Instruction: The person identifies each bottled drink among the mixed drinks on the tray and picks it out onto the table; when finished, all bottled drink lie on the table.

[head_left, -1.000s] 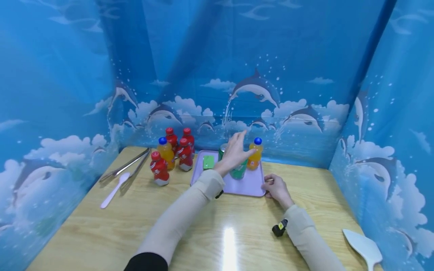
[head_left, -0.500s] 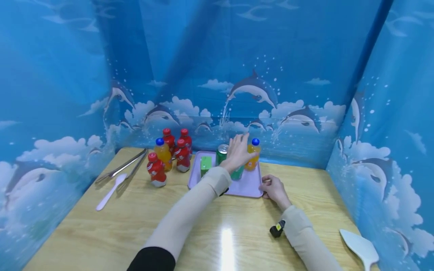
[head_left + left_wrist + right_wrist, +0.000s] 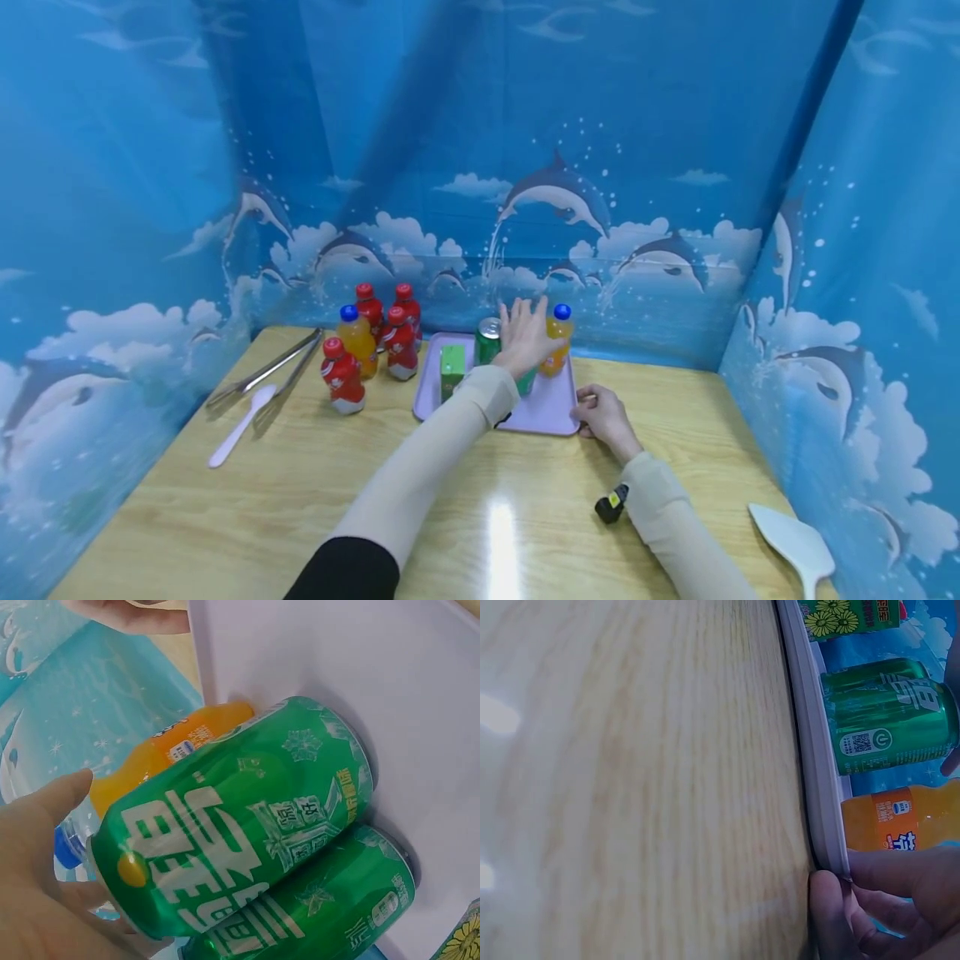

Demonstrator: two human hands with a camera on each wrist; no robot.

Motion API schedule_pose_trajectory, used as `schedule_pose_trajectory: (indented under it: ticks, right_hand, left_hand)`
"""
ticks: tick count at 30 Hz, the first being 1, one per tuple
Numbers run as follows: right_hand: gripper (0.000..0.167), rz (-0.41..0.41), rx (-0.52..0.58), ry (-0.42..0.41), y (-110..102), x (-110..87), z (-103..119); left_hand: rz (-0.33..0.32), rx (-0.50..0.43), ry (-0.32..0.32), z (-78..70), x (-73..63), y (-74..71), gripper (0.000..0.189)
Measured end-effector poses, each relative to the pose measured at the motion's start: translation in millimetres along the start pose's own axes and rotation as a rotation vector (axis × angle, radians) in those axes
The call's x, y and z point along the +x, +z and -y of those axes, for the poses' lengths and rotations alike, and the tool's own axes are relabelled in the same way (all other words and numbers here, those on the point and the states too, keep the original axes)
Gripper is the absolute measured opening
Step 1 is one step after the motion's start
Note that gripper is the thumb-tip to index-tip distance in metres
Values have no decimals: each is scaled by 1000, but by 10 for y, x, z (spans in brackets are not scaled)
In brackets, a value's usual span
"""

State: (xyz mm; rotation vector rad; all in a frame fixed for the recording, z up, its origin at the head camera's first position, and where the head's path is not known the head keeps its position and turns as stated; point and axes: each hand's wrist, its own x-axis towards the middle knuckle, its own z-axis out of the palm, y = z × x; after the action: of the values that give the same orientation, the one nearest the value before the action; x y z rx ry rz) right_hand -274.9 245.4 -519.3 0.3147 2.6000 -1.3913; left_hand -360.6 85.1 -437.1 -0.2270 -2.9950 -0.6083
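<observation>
My left hand (image 3: pixel 523 342) hovers over the pale purple tray (image 3: pixel 542 418) with fingers spread. In the left wrist view it lies beside the top of the front green soda can (image 3: pixel 232 825), thumb stretched out toward the bottle. A second green soda can (image 3: pixel 487 337) stands just behind and left. An orange soda bottle (image 3: pixel 557 340) with a blue cap is at the tray's right back. On the left side stands a green drink carton (image 3: pixel 452 368). My right hand (image 3: pixel 604 419) pinches the tray's front right corner between thumb and fingers, as the right wrist view shows closely.
Left of the tray stand several red bottles (image 3: pixel 343 379) and another orange bottle (image 3: pixel 358 343). Metal tongs (image 3: pixel 270 371) and a pinkish spoon (image 3: pixel 242 427) lie at the far left. A white turner (image 3: pixel 795 542) lies at the right edge. A dolphin-print curtain encloses the table.
The left hand has drifted slightly and its fingers are more spread, so the rear can and the carton show more. The right hand keeps its pinch on the tray corner.
</observation>
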Motion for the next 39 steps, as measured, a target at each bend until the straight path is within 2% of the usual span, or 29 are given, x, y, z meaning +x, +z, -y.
schedule_pose_trajectory:
  ticks: [5, 14, 22, 33, 39]
  right_hand:
    - [41, 2, 3, 3, -4, -4, 5]
    - [40, -12, -2, 5, 7, 7, -10]
    - [38, -6, 14, 8, 11, -3, -6]
    - [39, -10, 16, 16, 35, 2, -14]
    - [40, -15, 7, 6, 10, 12, -26]
  left_hand:
    - [18, 29, -1, -45, 24, 56, 93]
    - [-10, 16, 9, -88, 65, 133, 88]
    - [-47, 57, 20, -51, 71, 138, 70]
    - [-66, -23, 51, -12, 70, 114, 70]
    - [-94, -110, 76, -88, 47, -3, 70]
